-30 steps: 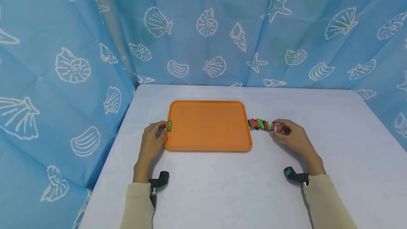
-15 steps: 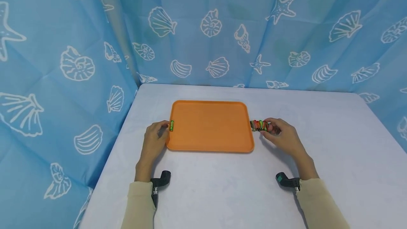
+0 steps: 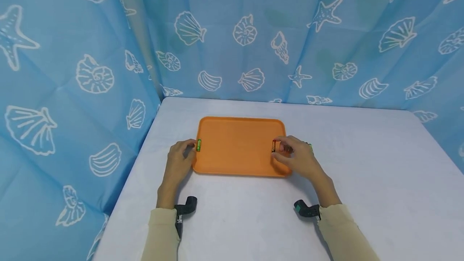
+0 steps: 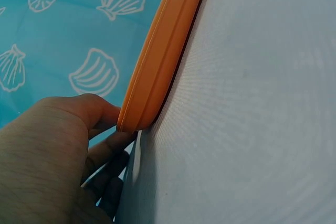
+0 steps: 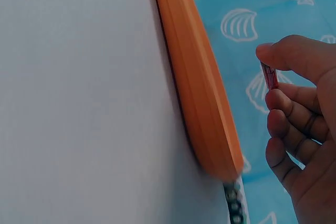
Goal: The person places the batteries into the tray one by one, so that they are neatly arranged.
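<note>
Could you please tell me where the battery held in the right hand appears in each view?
Head: right of centre, the battery shows against the right end of the orange tray, in the right hand.
Left wrist: not in the picture.
Right wrist: upper right, the battery is pinched in that hand.
Shared landmark: the orange tray, in all three.
</note>
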Demonstrator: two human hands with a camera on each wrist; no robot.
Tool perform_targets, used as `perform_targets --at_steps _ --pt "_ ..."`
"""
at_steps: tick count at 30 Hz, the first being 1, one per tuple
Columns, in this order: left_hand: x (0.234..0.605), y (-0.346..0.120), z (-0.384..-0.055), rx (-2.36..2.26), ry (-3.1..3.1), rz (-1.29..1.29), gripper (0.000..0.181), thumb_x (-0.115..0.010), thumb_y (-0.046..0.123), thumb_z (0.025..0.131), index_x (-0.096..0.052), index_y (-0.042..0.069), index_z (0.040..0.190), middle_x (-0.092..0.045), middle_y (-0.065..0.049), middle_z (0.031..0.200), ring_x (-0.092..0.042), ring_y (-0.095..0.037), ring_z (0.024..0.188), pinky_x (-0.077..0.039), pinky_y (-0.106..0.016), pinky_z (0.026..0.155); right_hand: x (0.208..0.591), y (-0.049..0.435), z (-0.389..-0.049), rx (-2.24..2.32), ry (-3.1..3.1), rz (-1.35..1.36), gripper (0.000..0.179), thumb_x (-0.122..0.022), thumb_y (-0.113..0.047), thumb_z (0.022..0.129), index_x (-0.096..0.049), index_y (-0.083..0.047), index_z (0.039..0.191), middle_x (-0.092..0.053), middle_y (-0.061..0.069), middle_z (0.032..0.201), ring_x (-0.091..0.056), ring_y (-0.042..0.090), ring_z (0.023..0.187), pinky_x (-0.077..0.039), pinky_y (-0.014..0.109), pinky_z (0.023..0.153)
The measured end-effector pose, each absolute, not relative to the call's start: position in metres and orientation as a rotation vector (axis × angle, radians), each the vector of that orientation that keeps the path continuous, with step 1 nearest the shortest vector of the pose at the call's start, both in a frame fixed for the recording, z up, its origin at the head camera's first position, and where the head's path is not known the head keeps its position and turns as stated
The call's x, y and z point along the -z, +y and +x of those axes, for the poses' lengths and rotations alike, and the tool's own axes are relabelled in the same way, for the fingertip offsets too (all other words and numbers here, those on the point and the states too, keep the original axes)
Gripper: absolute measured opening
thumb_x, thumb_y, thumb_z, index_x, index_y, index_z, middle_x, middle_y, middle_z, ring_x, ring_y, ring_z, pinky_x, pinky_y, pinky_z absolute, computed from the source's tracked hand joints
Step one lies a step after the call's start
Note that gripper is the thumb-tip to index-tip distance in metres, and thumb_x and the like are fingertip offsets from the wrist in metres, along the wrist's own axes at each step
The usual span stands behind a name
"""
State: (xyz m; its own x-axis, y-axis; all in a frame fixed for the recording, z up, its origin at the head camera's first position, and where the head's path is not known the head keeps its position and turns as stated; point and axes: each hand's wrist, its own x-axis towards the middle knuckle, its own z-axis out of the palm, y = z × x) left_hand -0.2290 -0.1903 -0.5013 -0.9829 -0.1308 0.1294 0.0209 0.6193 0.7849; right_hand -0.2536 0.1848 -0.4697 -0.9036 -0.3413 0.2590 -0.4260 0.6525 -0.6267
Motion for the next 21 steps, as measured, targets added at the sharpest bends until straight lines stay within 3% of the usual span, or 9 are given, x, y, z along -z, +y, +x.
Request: perform_targets --at_steps 21 --pt "0.502 -0.191 -0.230 1.311 -2.676 0.101 0.032 -0.056 0.020 0.102 -0.061 0.012 0.132 -0.057 -0.007 0.132 -0.039 -0.027 0.137 -0.029 -0.048 0.116 0.470 0.123 -0.261 -1.200 -2.676 0.757 0.042 -0.079 -0.023 0.087 -0.065 -0.011 0.125 -0.057 -0.003 0.089 -0.053 0.016 0.082 -0.049 0.030 0.071"
